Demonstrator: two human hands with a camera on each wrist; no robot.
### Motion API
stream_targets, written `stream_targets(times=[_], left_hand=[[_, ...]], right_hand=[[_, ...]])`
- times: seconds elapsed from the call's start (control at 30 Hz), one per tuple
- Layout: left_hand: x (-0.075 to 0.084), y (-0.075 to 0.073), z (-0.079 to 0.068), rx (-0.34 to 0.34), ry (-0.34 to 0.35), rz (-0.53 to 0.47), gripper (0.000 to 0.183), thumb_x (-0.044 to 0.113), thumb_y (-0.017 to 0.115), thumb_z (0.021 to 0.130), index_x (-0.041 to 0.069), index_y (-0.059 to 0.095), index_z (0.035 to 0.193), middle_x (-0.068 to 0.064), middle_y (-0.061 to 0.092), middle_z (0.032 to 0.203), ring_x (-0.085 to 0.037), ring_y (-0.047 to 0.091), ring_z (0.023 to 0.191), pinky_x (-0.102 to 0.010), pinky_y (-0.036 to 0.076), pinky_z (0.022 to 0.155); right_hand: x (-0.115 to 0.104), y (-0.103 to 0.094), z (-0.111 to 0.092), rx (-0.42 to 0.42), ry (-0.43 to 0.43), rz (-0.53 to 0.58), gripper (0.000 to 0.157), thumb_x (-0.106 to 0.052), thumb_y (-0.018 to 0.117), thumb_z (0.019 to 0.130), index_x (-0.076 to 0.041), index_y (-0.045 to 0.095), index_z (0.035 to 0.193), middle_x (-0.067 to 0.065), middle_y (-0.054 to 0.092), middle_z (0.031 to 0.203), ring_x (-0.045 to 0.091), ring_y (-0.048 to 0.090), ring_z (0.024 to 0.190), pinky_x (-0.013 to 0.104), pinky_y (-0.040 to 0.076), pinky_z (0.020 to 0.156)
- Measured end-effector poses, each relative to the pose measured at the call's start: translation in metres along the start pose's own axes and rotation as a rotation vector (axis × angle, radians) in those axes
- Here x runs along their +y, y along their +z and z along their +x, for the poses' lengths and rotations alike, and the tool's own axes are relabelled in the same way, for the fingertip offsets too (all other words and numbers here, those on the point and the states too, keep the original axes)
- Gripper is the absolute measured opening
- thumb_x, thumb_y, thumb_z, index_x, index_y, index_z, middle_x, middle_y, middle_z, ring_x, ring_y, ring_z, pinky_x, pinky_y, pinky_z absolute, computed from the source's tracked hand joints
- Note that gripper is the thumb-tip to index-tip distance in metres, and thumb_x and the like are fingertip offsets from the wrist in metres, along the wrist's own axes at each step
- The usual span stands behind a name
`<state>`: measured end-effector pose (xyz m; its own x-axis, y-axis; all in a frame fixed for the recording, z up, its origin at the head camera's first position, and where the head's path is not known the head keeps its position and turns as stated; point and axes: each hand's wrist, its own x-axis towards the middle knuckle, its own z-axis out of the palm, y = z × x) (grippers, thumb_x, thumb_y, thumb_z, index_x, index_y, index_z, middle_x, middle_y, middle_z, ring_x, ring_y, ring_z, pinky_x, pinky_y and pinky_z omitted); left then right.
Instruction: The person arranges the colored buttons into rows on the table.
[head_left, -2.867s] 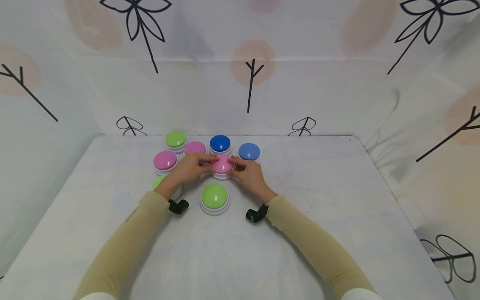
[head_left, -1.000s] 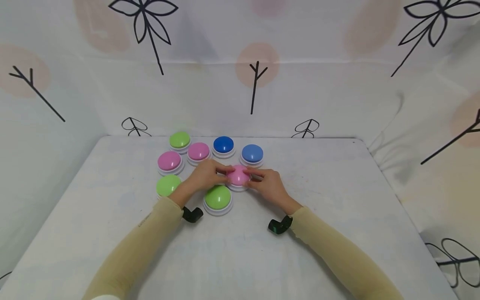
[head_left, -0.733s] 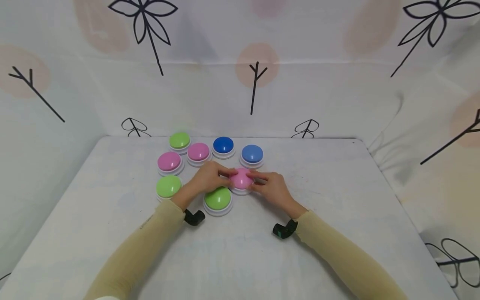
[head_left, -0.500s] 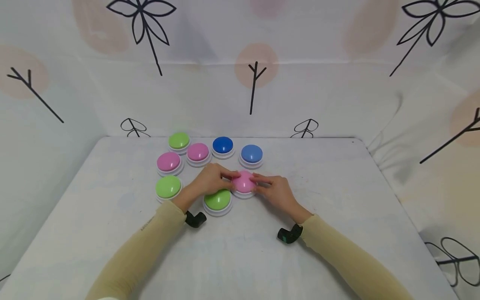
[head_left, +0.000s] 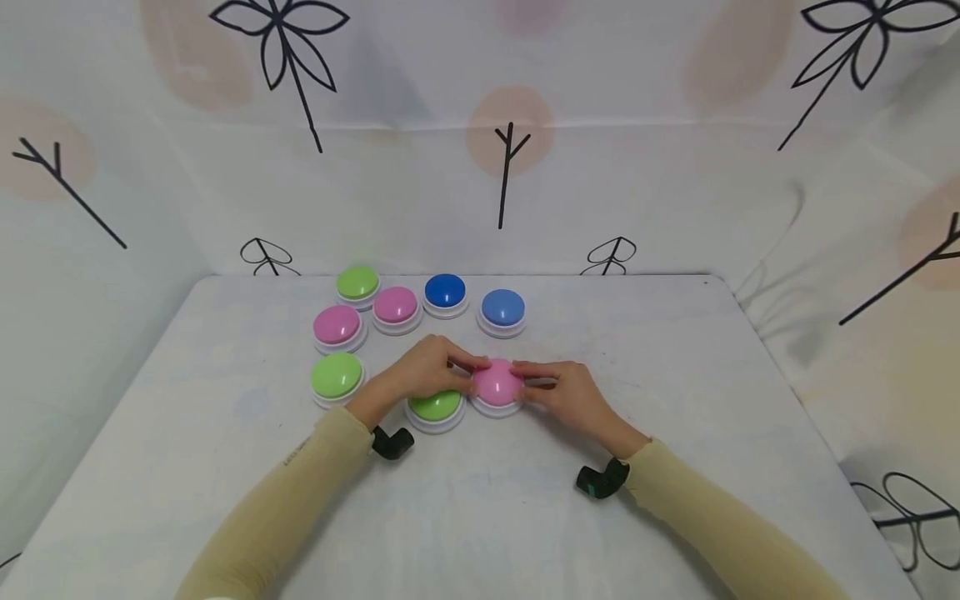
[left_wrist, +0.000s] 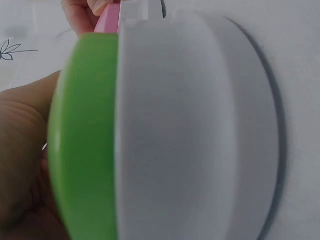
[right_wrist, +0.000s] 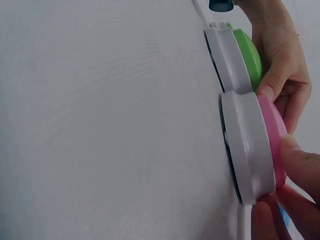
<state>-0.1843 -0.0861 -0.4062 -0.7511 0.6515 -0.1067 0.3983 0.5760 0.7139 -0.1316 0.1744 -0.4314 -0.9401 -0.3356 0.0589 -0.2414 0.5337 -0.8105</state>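
Pink domed plastic button on a round white base (head_left: pixel 498 383) stands, in the head view, on the white table (head_left: pixel 487 517), well in from its far edge; the left hand (head_left: pixel 431 367) and the right hand (head_left: pixel 573 397) both grasp it, from opposite sides. The left wrist view is mostly filled by a green domed plastic button (left_wrist: pixel 165 135), with the pink one partly hidden behind. The right wrist view shows both buttons side by side.

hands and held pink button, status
Left hand, right hand holding pink domed white-based button between them. Upright on white table. Green domed white-based button close beside it.
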Motion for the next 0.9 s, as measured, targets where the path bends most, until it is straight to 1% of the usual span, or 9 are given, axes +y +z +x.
stream_targets(times=[0.17,0.33,0.47,0.67,0.8,0.9], left_hand=[[-0.001,0.000,0.001,-0.045,0.028,-0.010,0.041,0.020,0.078,0.088,0.024,0.070,0.127,0.009,0.070,0.120,-0.013,0.061,0.118,-0.029,0.048,0.098],[-0.001,0.001,0.000,-0.076,0.027,-0.033,0.041,0.023,0.078,0.088,0.026,0.069,0.128,0.011,0.069,0.120,-0.012,0.061,0.118,-0.028,0.048,0.098],[0.001,0.001,-0.001,-0.087,0.026,-0.035,0.042,0.025,0.078,0.089,0.026,0.069,0.129,0.011,0.069,0.120,-0.012,0.060,0.119,-0.028,0.049,0.097],[0.003,0.001,-0.003,-0.101,0.025,-0.033,0.042,0.023,0.078,0.088,0.026,0.069,0.129,0.012,0.070,0.119,-0.011,0.061,0.117,-0.027,0.049,0.097],[0.003,0.002,-0.004,-0.111,0.036,-0.023,0.041,0.025,0.078,0.089,0.027,0.069,0.129,0.013,0.070,0.118,-0.010,0.061,0.117,-0.029,0.048,0.098],[0.003,0.002,-0.005,-0.111,0.041,-0.017,0.042,0.026,0.078,0.089,0.028,0.069,0.129,0.013,0.069,0.119,-0.010,0.061,0.117,-0.029,0.049,0.098]], right_hand=[[-0.001,-0.004,-0.004,-0.036,0.011,-0.004,0.040,-0.015,0.080,0.086,-0.014,0.072,0.124,0.004,0.068,0.125,0.023,0.064,0.115,0.036,0.055,0.090],[-0.003,-0.004,-0.009,-0.035,0.019,-0.012,0.040,-0.015,0.081,0.084,-0.013,0.072,0.123,0.004,0.069,0.124,0.023,0.065,0.112,0.033,0.056,0.088],[-0.003,-0.004,-0.012,-0.021,0.017,-0.012,0.038,-0.017,0.082,0.083,-0.013,0.074,0.121,0.004,0.070,0.121,0.022,0.067,0.109,0.031,0.056,0.086],[-0.001,-0.003,-0.016,-0.009,0.007,-0.017,0.036,-0.020,0.083,0.082,-0.014,0.076,0.117,0.001,0.072,0.115,0.020,0.068,0.106,0.027,0.056,0.084],[0.001,-0.003,-0.019,-0.008,0.003,-0.027,0.035,-0.021,0.083,0.082,-0.015,0.077,0.115,-0.001,0.073,0.113,0.020,0.067,0.107,0.028,0.056,0.084],[0.001,-0.002,-0.020,-0.010,0.000,-0.009,0.036,-0.019,0.083,0.082,-0.015,0.076,0.117,0.000,0.073,0.114,0.021,0.067,0.110,0.030,0.056,0.086]])
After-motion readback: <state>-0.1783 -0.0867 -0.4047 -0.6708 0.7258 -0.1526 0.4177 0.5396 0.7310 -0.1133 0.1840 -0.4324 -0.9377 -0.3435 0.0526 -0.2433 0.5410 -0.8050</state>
